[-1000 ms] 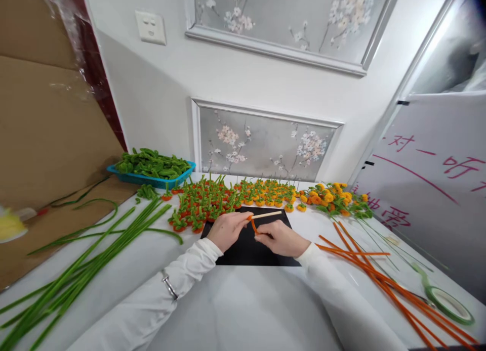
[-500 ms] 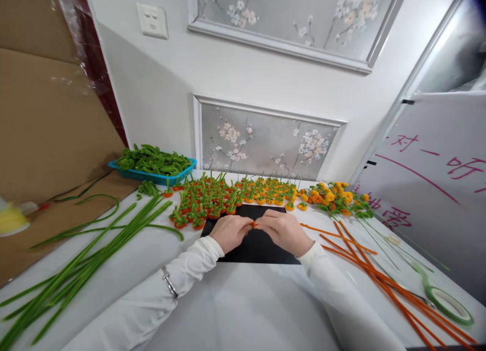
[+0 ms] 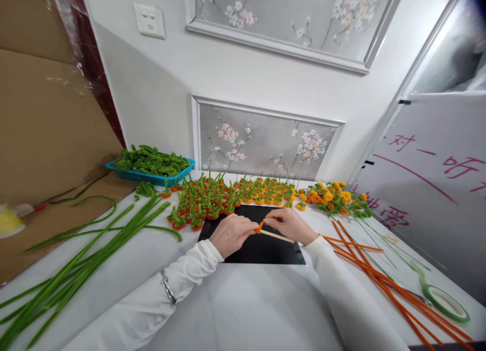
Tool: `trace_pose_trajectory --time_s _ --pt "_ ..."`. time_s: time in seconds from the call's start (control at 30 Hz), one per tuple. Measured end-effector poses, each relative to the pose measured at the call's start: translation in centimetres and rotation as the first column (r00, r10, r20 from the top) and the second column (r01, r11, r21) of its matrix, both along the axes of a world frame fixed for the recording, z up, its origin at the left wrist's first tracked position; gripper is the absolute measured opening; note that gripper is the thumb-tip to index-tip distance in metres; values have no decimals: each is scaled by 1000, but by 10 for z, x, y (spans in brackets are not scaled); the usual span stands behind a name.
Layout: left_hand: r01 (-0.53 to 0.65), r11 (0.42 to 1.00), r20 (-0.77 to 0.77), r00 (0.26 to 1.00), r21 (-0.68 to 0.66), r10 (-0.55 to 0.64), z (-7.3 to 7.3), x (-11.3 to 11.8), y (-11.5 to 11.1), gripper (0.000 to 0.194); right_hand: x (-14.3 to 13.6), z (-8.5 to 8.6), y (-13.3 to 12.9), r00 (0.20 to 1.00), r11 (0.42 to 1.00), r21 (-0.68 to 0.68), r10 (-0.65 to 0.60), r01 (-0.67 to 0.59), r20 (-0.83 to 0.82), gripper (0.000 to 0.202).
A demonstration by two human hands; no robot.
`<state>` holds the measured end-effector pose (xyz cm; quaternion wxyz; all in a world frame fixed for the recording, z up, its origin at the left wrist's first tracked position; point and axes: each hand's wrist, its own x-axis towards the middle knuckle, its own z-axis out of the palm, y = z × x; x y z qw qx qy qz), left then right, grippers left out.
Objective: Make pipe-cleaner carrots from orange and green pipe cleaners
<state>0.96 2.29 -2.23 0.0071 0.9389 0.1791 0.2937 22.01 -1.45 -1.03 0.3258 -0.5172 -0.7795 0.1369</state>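
My left hand (image 3: 233, 234) pinches a small orange pipe-cleaner piece (image 3: 259, 227) over the black mat (image 3: 252, 250). From the right, my right hand (image 3: 291, 225) has its thumb and forefinger closed on the upper end of that same piece. A thin pale stick (image 3: 278, 236) extends from the orange piece to the right, beneath my right hand. Just behind the mat stand rows of small orange-red pieces with green tops (image 3: 205, 202) and yellow-orange ones (image 3: 268, 191).
Long green pipe cleaners (image 3: 91, 260) and a blue tray (image 3: 152, 176) of green pieces are on the left. At the right lie orange pipe cleaners (image 3: 379, 275), a yellow-orange flower bunch (image 3: 330, 196) and a green tape roll (image 3: 446, 303). A wall rises behind.
My right hand has shifted slightly right and up, away from my left fingertips. The pale stick now shows, and more of the orange piece is visible between my hands.
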Motion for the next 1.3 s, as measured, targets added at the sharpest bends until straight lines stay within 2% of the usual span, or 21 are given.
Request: trace_pose_trajectory --time_s 0.13,0.27,0.33,0.43,0.6,0.73,0.9,1.1,1.2,1.3 --pt "24 996 76 997 -82 -18 0 0 -1 19 6 -6 5 988 983 -140 106 -122 -114 29" --pt "23 967 205 978 -254 31 5 1 -3 23 3 -5 1 984 977 -159 125 -145 -127 26" --pt "12 945 249 966 -326 73 7 0 -2 26 -2 -3 -3 987 978 -146 139 -149 -77 24" --pt "-29 931 253 959 -365 129 8 -1 1 29 -13 -1 -12 985 990 -56 138 -133 103 24" --pt "-80 954 181 974 -289 137 5 -5 6 30 -26 2 -24 915 986 168 -58 -11 399 18" --pt "-106 975 112 985 -194 130 3 -5 8 28 -31 8 -28 869 962 273 -146 12 472 20" --pt "-104 987 17 994 -126 107 4 -3 6 25 -29 8 -24 932 938 346 -117 -10 343 22" --pt "-123 992 -54 991 -29 121 4 0 2 17 -21 6 -15 987 943 327 -111 69 112 19" --pt "-77 997 -63 995 -6 76 2 0 2 17 -14 7 -9 998 973 228 -49 40 33 22" --pt "4 999 -29 1000 -39 -5 1 1 -1 19 -4 5 -3 998 999 13 34 -34 -49 28"
